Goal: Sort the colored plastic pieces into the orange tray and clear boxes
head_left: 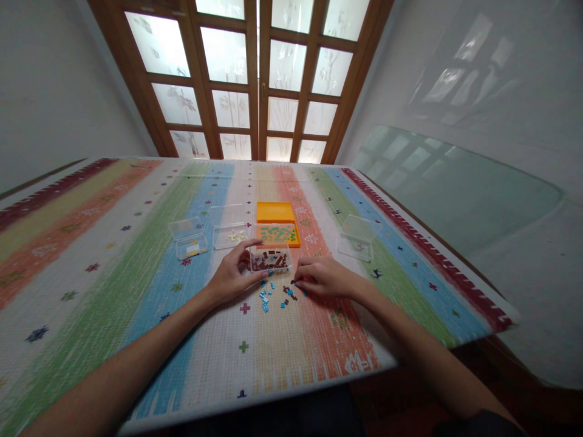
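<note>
Left grip (231,274): the left end of the brown-filled clear box (272,261) was held between thumb and index finger, the thumb laid at the near edge, the index finger at the far one.
Right grip (321,277): fingertips were drawn in together and lowered to the desk at the box's 4 o'clock, just beside the loose pieces; whether a piece was pinched could not be told.
Brown-filled clear box: it was placed at the middle of the cluster, taken here as the clock's centre; its lid was raised toward 12 o'clock, and dark brown pieces were heaped inside.
Loose blue pieces (265,298): scattered on the cloth about 6 o'clock, a few being mixed among the brown ones.
Loose brown pieces (293,297): gathered at 5 o'clock, near the right fingertips.
Orange case (276,212): set open at 12 o'clock, green pieces being seen in it through the clear lid.
Pale-piece box (218,246): left open at 10 o'clock.
Yellow-piece box (191,239): left open between 9 and 10 o'clock, farther out.
Right-hand clear box (353,250): opened between 2 and 3 o'clock; its contents could not be made out.
Desk (268,358): covered by a striped cloth.
Glazed doors (259,91): closed beyond the desk, at 12 o'clock.
</note>
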`<action>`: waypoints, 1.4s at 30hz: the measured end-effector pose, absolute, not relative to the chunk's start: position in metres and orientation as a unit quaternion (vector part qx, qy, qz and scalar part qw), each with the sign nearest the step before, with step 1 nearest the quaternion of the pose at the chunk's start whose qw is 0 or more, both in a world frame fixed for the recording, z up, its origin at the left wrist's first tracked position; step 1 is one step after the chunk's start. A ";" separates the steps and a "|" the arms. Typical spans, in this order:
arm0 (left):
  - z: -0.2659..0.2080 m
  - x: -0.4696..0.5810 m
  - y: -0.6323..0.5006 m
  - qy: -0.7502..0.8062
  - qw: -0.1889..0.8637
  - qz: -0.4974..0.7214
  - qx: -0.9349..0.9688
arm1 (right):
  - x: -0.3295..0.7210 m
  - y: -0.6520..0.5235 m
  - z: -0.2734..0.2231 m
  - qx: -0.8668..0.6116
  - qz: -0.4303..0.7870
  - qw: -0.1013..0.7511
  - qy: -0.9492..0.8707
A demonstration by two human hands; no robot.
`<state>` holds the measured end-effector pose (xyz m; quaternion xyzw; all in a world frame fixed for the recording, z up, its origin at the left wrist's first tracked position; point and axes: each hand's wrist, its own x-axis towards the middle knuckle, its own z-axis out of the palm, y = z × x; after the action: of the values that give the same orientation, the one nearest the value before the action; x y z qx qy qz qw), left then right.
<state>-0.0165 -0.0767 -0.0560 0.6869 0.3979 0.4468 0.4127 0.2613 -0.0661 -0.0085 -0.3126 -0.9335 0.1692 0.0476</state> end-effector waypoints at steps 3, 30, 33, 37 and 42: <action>-0.055 -0.016 -0.077 0.403 0.410 0.443 0.688 | 0.259 -0.067 -0.007 -0.312 0.170 0.050 -0.933; -0.053 -0.016 -0.077 0.391 0.405 0.446 0.696 | 0.237 -0.060 0.016 -0.297 0.130 0.133 -0.937; -0.053 -0.016 -0.078 0.390 0.407 0.445 0.696 | 0.224 -0.054 0.012 -0.331 0.059 0.082 -0.938; -0.054 -0.017 -0.078 0.393 0.411 0.441 0.694 | 0.212 -0.048 0.006 -0.343 0.014 0.067 -0.937; -0.054 -0.016 -0.078 0.387 0.415 0.446 0.693 | 0.206 -0.045 0.003 -0.335 0.000 0.075 -0.939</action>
<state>-0.0165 -0.0778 -0.0538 0.6925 0.3872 0.4456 0.4146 0.2065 -0.0452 0.0030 -0.3348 -0.9393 0.0001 0.0751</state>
